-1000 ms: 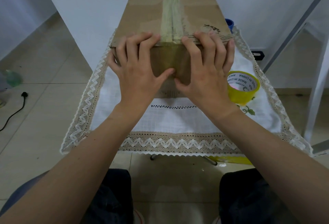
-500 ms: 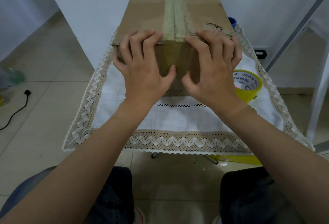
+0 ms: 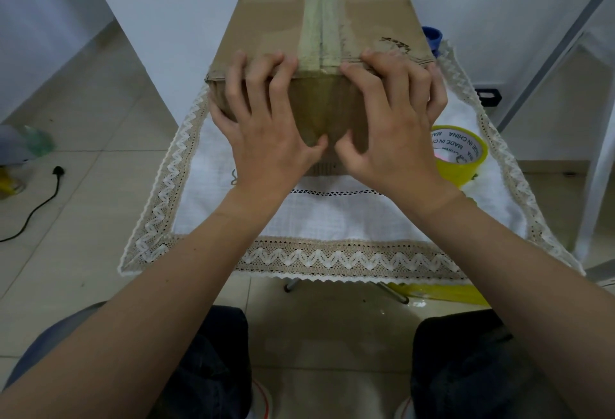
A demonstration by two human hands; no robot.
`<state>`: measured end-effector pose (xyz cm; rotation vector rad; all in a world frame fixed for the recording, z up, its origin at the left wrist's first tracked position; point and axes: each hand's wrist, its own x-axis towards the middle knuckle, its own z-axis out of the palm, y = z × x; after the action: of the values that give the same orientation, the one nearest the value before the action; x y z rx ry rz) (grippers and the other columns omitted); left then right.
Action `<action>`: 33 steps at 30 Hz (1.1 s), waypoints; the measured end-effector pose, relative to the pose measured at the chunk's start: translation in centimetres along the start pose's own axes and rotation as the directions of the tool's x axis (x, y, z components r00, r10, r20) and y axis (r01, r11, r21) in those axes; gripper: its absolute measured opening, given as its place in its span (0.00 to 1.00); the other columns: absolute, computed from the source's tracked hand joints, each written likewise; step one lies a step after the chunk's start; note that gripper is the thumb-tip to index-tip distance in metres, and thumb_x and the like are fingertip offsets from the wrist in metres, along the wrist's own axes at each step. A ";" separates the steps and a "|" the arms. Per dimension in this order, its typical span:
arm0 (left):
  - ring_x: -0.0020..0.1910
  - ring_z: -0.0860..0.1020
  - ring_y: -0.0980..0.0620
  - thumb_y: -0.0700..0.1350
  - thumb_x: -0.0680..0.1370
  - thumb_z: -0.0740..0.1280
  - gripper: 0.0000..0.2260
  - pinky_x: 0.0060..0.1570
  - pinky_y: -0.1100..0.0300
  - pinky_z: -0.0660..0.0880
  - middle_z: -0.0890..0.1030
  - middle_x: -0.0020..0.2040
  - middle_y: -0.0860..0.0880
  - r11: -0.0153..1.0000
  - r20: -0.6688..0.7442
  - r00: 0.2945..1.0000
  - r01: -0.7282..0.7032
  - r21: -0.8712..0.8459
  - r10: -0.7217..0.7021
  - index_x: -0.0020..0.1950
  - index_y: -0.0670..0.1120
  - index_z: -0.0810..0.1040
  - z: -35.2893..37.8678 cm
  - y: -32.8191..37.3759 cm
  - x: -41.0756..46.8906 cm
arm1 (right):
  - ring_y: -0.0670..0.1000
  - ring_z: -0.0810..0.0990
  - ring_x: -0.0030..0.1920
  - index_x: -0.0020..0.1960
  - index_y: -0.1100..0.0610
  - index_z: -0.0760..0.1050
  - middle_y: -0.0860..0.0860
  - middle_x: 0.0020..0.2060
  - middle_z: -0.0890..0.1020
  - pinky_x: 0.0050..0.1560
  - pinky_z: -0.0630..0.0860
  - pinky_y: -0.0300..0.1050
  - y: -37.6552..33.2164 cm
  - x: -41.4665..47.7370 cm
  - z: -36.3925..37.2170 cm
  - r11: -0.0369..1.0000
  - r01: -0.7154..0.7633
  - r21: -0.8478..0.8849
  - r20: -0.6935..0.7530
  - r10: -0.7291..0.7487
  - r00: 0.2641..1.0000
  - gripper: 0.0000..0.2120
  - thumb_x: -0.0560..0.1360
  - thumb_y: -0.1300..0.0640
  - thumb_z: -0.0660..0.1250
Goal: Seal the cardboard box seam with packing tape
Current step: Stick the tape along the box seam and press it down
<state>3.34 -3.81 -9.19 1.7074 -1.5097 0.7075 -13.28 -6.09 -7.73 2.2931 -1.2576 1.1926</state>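
Note:
A brown cardboard box [image 3: 276, 12] lies lengthwise on the small table. A pale strip of packing tape [image 3: 321, 19] runs along its top seam and folds down over the near end. My left hand [image 3: 266, 129] and my right hand [image 3: 396, 129] hold that near end on either side of the strip. Their bent fingers hook over the top edge, and the thumbs press on the taped front face, almost touching. A yellow tape roll [image 3: 466, 166] lies on the cloth just right of my right hand.
A white lace-edged tablecloth [image 3: 332, 219] covers the table. A blue object [image 3: 432, 34] shows behind the box's right side. A black cable with a plug [image 3: 43, 205] lies on the tiled floor at left. A white frame leg [image 3: 599, 152] stands at right.
My fingers have bent more over the box's top edge and both thumbs have moved closer together on the front face. The box and the tape roll stay in place.

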 end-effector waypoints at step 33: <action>0.74 0.67 0.41 0.62 0.62 0.76 0.43 0.62 0.37 0.70 0.72 0.72 0.48 0.996 0.052 0.998 -0.034 -0.080 0.038 0.73 0.53 0.65 -0.6 -1.3 0.4 | 0.57 0.70 0.71 0.71 0.50 0.75 0.51 0.69 0.76 0.76 0.58 0.64 -0.2 0.1 -0.2 1.000 -0.023 0.000 -0.011 0.023 1.000 0.31 0.67 0.52 0.67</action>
<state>4.77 -3.56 -8.77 1.6558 -1.5878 0.6171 -13.20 -5.96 -7.54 2.2743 -1.2837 1.2112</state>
